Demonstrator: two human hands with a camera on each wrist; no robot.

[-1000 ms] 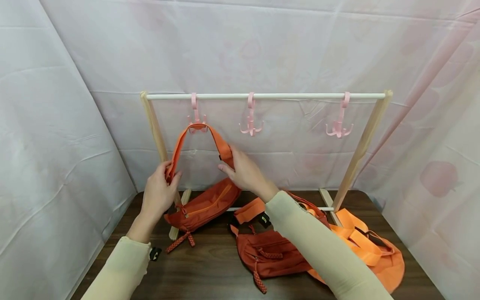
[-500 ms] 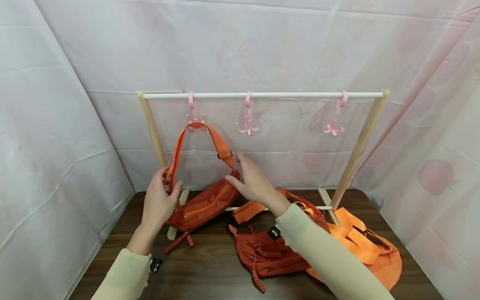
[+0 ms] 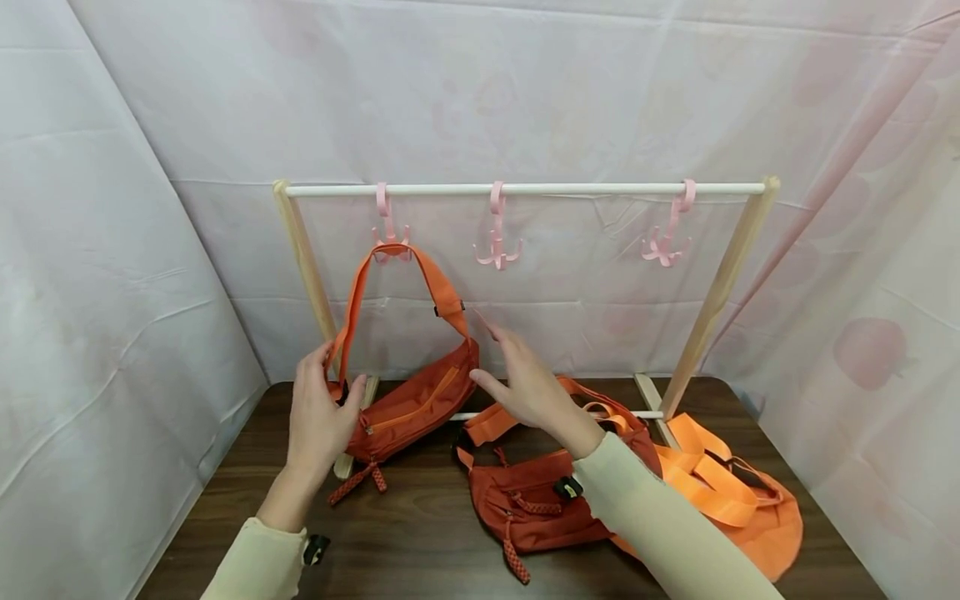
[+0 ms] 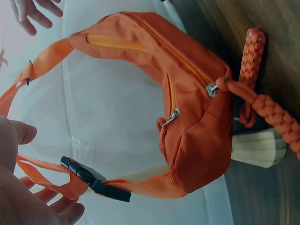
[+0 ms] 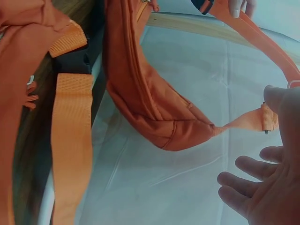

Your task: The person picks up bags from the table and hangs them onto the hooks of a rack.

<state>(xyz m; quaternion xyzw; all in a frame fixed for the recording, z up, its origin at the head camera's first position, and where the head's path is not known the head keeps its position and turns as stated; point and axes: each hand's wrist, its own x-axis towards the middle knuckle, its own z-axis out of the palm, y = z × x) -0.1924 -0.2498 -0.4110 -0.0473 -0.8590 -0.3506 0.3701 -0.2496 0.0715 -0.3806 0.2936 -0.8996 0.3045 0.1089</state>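
Observation:
A rust-red waist bag [image 3: 420, 402] hangs by its orange strap [image 3: 358, 292] from the left pink hook [image 3: 392, 237] on the white rail, its body slanting up to the right. Beside the strap's left side is my left hand [image 3: 321, 417], thumb apart and fingers loosely bent. In the left wrist view its fingertips lie right at the strap near a black buckle [image 4: 93, 178]. My right hand [image 3: 536, 383], fingers extended, stands just right of the bag and holds nothing; in the right wrist view a gap shows between its fingers and the bag [image 5: 154, 103].
A second rust-red waist bag [image 3: 525, 500] and a lighter orange bag [image 3: 776, 529] lie on the dark wooden table [image 3: 420, 550]. The middle hook [image 3: 497, 237] and right hook [image 3: 667, 233] hang from the rail [image 3: 585, 190]. A wooden post [image 3: 720, 300] supports its right end.
My right hand has let go of the strap and moved right and slightly down. My left fingers have loosened from the strap. The bag hangs from the hook throughout.

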